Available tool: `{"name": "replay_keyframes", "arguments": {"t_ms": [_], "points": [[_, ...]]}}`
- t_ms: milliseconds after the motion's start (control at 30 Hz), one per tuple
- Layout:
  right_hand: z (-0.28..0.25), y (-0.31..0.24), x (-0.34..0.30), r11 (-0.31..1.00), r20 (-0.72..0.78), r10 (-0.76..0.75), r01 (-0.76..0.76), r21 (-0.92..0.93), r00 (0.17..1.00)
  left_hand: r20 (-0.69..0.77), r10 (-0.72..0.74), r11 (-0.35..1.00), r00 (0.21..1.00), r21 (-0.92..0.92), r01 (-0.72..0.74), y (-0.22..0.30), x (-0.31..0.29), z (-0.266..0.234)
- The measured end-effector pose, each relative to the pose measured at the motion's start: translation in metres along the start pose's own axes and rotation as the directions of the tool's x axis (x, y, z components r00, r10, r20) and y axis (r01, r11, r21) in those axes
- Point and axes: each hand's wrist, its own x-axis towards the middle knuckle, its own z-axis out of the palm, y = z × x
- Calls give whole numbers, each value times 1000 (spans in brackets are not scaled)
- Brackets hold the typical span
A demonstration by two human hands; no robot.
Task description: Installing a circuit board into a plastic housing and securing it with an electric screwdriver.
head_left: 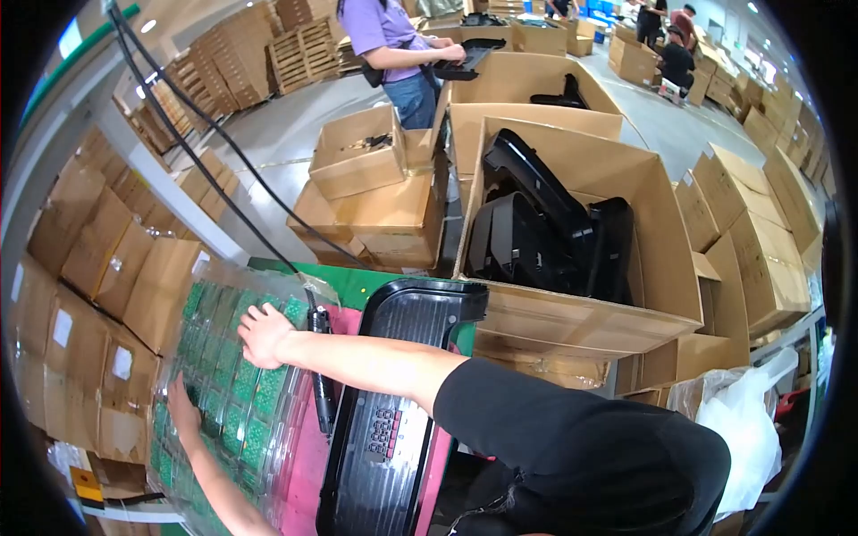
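Fingers (254, 314) of right hand (266, 339) spread over clear tray (284, 420), arm (375, 364) outstretched; left hand (184, 414), fingers unclear.

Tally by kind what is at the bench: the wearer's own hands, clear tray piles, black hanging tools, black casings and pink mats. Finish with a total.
Hands: 2 (left hand, right hand)
Clear tray pile: 1
Black tool: 1
Black casing: 1
Pink mat: 1
Total: 6
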Motion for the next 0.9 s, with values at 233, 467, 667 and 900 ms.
{"name": "replay_keyframes", "arguments": {"t_ms": [233,467,667,900], "points": [[-12,-5,-1,998,165,6,-17,60,986,-136,-74,986,988,141,93,-20,4,24],[-5,-5,-1,1000,16,-14,14,11,1000,-454,-105,994,885,-49,93,-11,-4,9],[-9,-1,-2,1000,36,-7,6,15,999,-572,-203,950,795,-311,19,18,-20,-54],[-20,-8,-3,1000,-28,-17,17,10,999,-393,-191,665,899,-725,-176,100,-119,-144]]}}
